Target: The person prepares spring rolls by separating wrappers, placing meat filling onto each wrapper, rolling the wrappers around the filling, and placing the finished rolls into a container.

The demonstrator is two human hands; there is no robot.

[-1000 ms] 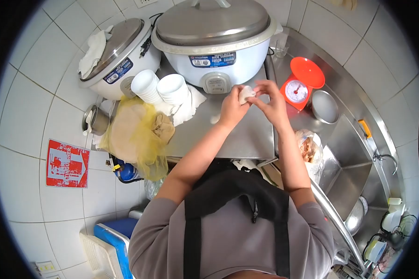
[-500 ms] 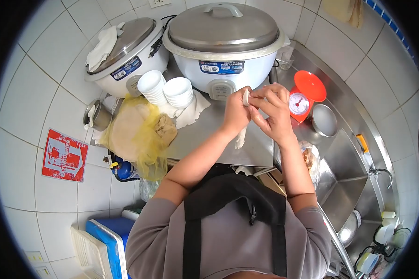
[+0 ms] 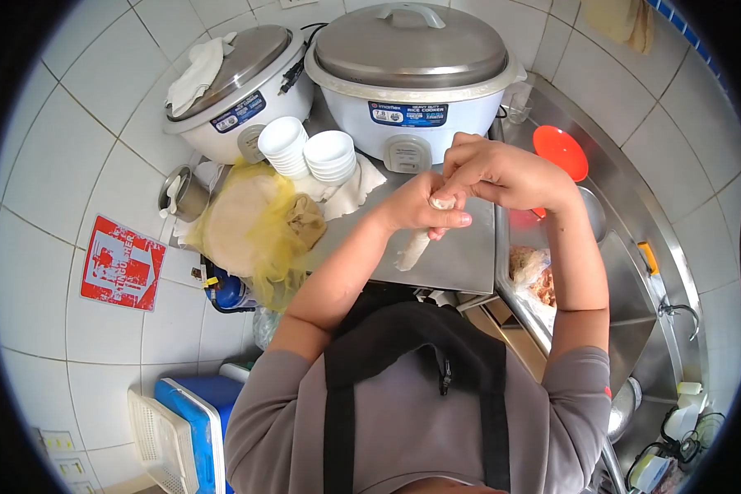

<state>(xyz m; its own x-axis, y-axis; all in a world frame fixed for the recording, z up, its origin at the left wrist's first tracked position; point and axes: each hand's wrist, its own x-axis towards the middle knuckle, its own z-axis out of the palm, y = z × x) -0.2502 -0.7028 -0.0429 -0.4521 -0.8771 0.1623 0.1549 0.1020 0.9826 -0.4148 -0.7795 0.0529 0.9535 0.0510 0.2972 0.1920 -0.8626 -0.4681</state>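
My left hand is wrapped round a soft, whitish, dough-like roll. One end of the roll hangs below the fist, and its rounded top shows between the thumb and fingers. Bent over that top end, my right hand has its fingers curled down against it and the left hand. The right thumb is mostly hidden. Both hands are above the metal table. Close to my right forearm lies a clear plastic bag with reddish-brown shredded food.
A large rice cooker and a smaller rice cooker stand behind. Stacked white bowls, a yellow bag around a pale round thing and a metal pot are at left. A red scale pan and sink are at right.
My right hand has turned over, its wrist rising and moving outward, with the fingers now pointing down at the roll. My left hand has lowered slightly, and its thumb now points right.
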